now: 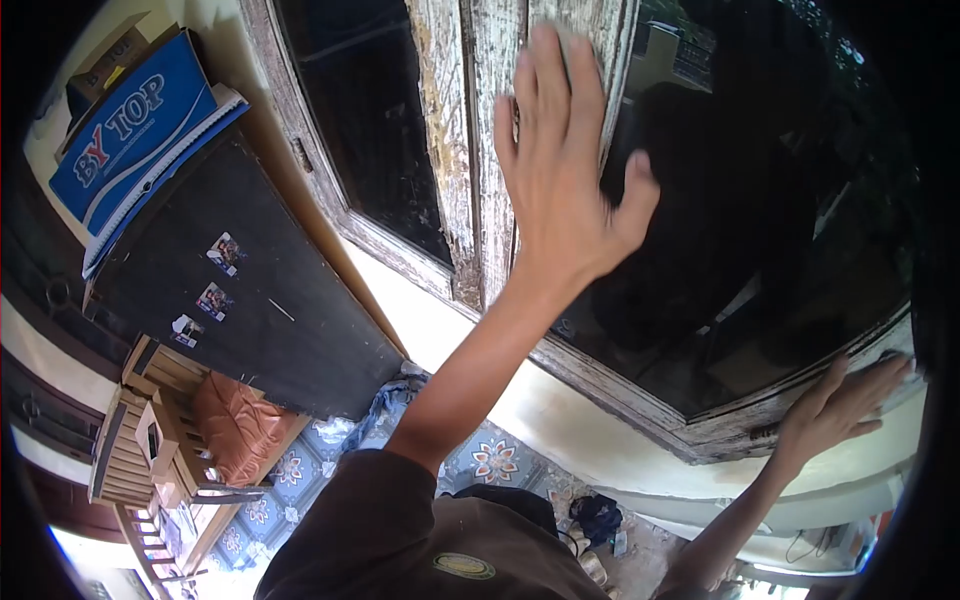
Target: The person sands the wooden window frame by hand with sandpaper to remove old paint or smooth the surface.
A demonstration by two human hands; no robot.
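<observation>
My left hand (560, 190) is raised, back toward me and fingers spread, in front of the weathered white wooden window frame (495, 220). Its fingertips are slightly blurred, and the thumb overlaps the dark glass pane (720, 220) on the right. Paint is peeling along the upright between the panes. Farther right, my right hand (830, 415) lies with fingers stretched by the lower rail (735, 430) of the right-hand sash. A small dark piece (890, 354) shows beside its fingertips. Both hands hold nothing visible.
To the left stands a dark board (260, 270) with stickers, a blue box (140, 130) on top. Below it, a wooden bench (165, 440) bears a brown cushion (240, 425). Dark cloth (597, 518) lies on the floor, which has patterned blue tiles (494, 457).
</observation>
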